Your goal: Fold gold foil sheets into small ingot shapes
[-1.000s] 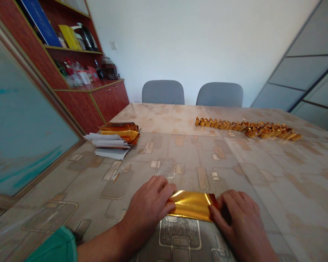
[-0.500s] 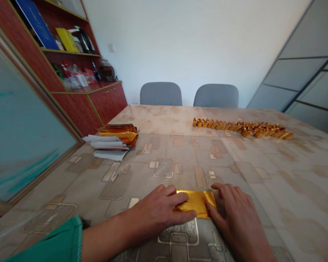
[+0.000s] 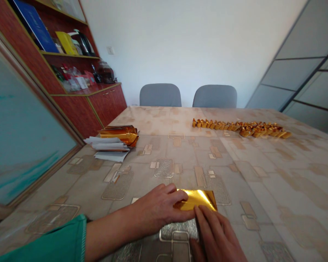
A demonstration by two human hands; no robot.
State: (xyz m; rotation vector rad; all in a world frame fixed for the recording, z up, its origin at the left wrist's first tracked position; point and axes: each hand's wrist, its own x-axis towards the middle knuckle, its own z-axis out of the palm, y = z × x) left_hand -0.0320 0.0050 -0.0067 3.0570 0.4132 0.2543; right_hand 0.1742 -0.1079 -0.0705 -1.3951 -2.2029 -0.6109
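Observation:
A shiny gold foil paper (image 3: 198, 198), in a flat rectangle, lies on the table near its front edge. My left hand (image 3: 164, 203) holds the paper's left part, fingers bent over it and thumb along the lower edge. At the lower right edge, my right hand (image 3: 214, 229) touches the paper with its fingertips. Its fingers are stretched out side by side, with the thumb lower and apart from them. Part of the paper is hidden beneath both hands.
Folded gold paper pieces (image 3: 224, 125) stand in rows at the back right. A stack of gold and white sheets (image 3: 117, 140) lies at the left. Two grey chairs (image 3: 160, 95) are behind the patterned table (image 3: 142, 174). A red cabinet (image 3: 106, 100) stands at the left.
My right hand has moved from the paper's right end down and left to its lower edge. The left hand stays nearly in place. The paper's lower edge now looks higher on the right.

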